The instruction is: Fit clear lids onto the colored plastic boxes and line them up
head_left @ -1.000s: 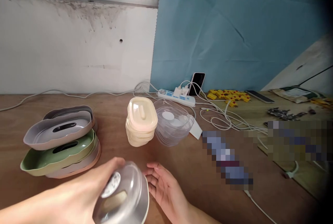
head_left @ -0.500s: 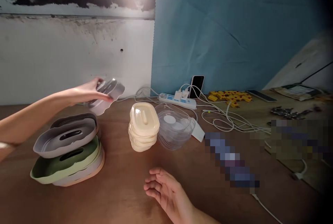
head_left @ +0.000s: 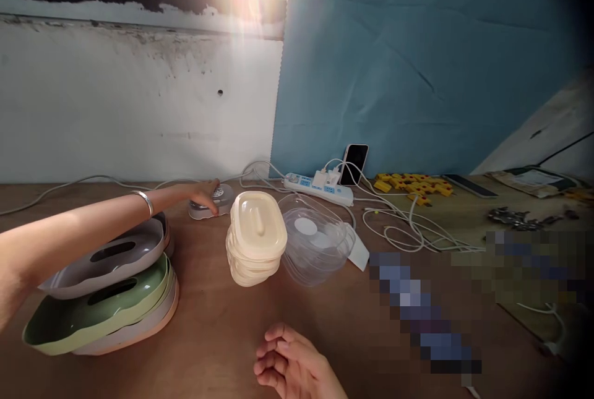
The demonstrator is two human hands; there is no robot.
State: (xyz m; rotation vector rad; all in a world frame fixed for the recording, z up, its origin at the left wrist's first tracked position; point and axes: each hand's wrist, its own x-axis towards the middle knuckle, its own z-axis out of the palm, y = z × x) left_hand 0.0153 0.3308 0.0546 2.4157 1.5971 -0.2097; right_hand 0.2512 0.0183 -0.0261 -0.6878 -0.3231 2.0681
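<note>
At the back of the table by the wall, my left hand (head_left: 204, 195) grips a grey wavy-edged plastic box (head_left: 224, 201), which now sits on the tabletop with small holes showing on its upper face. Under my left forearm lie stacked wavy-edged plastic covers with oval slots: a grey cover (head_left: 143, 245) above a green cover (head_left: 139, 292), with pinkish ones below. My right hand (head_left: 292, 362) hovers at the front middle, palm turned inward, fingers loosely curled and apart, holding nothing. Nearest it stands a stack of cream lids (head_left: 258, 232), beside a stack of clear plastic lids (head_left: 310, 244).
A white power strip (head_left: 320, 188) with chargers and tangled white cables (head_left: 413, 232) lies along the back. A phone (head_left: 355, 164) leans on the blue cloth (head_left: 394, 77). Yellow plastic pieces (head_left: 413, 184), a dark phone (head_left: 469, 185) and metal parts (head_left: 515, 218) lie to the right.
My left hand has brought the grey box down from the air onto the table, slightly right, by the wall. My right hand stays nearly in place, a little lower in view.
</note>
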